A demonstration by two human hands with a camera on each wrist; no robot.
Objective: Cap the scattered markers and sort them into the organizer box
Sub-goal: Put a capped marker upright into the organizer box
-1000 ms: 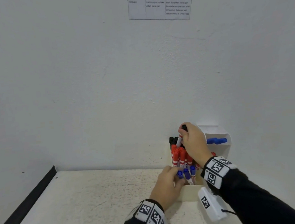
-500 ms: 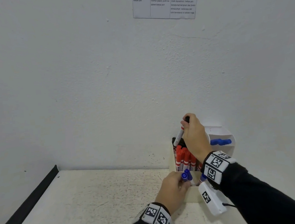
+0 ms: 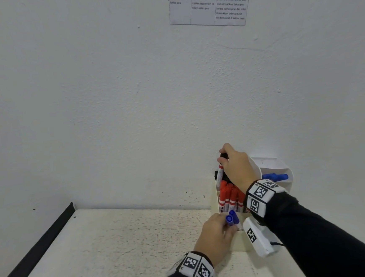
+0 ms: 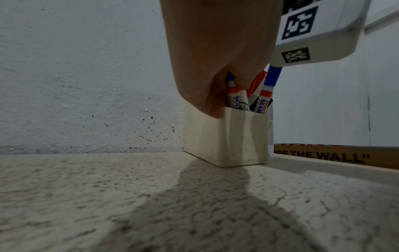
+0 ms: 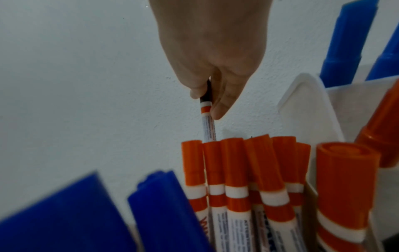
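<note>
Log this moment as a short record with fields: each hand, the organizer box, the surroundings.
right hand: pinches the cap end of a black-capped marker, upright over the back of the box
left hand: grips blue-capped markers at the near end of the box
organizer box: on the table against the wall, red-capped markers standing in it
wall: printed sheet stuck above

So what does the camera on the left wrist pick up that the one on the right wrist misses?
Only the left wrist view shows the organizer box's outer wall, the speckled tabletop and a board printed "OFF THE WALL". Only the right wrist view shows the right hand pinching a black-capped marker above the row of red-capped markers. Both show white-barrelled markers standing in the box against the white wall.
</note>
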